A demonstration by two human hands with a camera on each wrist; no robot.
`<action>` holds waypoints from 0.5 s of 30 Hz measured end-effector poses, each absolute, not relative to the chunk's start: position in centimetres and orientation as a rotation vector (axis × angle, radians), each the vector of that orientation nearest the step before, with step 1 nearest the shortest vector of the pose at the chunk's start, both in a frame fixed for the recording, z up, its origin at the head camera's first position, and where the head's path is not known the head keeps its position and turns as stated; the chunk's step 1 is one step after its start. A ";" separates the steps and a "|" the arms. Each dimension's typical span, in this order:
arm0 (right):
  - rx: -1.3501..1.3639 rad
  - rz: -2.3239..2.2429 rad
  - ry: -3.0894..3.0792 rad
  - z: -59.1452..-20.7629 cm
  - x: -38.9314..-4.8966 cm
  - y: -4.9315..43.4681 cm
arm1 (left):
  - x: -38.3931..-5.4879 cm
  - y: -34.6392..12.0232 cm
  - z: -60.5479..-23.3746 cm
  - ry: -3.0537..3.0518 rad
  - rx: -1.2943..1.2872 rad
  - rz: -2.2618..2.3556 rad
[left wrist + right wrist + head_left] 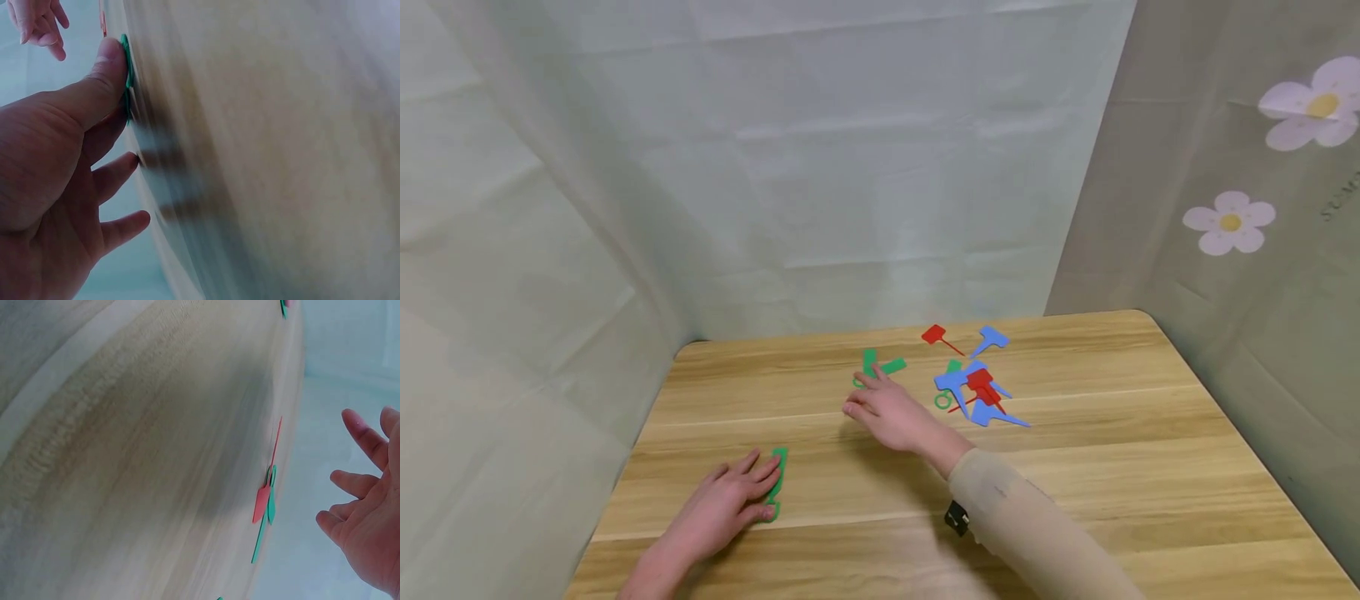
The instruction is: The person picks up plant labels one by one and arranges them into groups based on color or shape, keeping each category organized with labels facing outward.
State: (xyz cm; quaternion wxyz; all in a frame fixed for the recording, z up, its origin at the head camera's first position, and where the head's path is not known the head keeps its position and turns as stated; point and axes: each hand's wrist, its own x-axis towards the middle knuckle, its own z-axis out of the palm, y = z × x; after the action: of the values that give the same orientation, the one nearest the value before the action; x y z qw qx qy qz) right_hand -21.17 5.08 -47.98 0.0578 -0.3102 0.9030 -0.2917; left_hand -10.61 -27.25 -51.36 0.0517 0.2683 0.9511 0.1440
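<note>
On the left part of the wooden table, my left hand (730,498) rests on a flat green tag (780,467) with a ring at its near end. In the left wrist view, the thumb (109,62) touches this green piece (129,69), while the other fingers extend loosely. My right hand (891,410) is raised over the table with fingers spread and nothing held. Just beyond it lie two green tags (870,360), partly hidden by its fingers. In the right wrist view, the right hand (372,500) stands apart from a red tag (262,501).
Right of my right hand lies an overlapping pile of blue tags (953,381), red tags (981,382) and a green ringed tag (943,400). Behind it are a separate red tag (934,334) and blue tag (992,337). Pale curtains (880,183) enclose the table.
</note>
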 end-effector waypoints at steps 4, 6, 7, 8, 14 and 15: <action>-0.944 -0.914 2.726 -47.8 -21.4 5.3 | -10.5 -27.2 -51.2 2.868 0.783 0.461; -0.944 -0.925 2.727 -47.8 -21.6 5.4 | -10.5 -27.2 -51.2 2.872 0.784 0.452; -0.938 -0.926 2.728 -47.8 -21.7 5.5 | -10.5 -27.2 -51.2 2.876 0.789 0.447; -0.932 -0.929 2.730 -47.8 -21.8 5.6 | -10.5 -27.1 -51.2 2.879 0.794 0.441; -0.900 -0.916 2.761 -48.0 -22.1 6.2 | -10.5 -27.0 -51.0 2.880 0.805 0.437; -0.902 -0.914 2.764 -48.0 -22.2 6.4 | -10.5 -27.0 -51.0 2.878 0.806 0.437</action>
State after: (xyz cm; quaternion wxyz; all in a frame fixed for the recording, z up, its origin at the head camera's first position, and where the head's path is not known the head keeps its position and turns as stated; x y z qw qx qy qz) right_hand -22.15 6.36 -47.99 0.0469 -0.2957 0.9059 -0.2996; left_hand -10.53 -27.03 -50.96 0.0603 0.2662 0.9511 0.1445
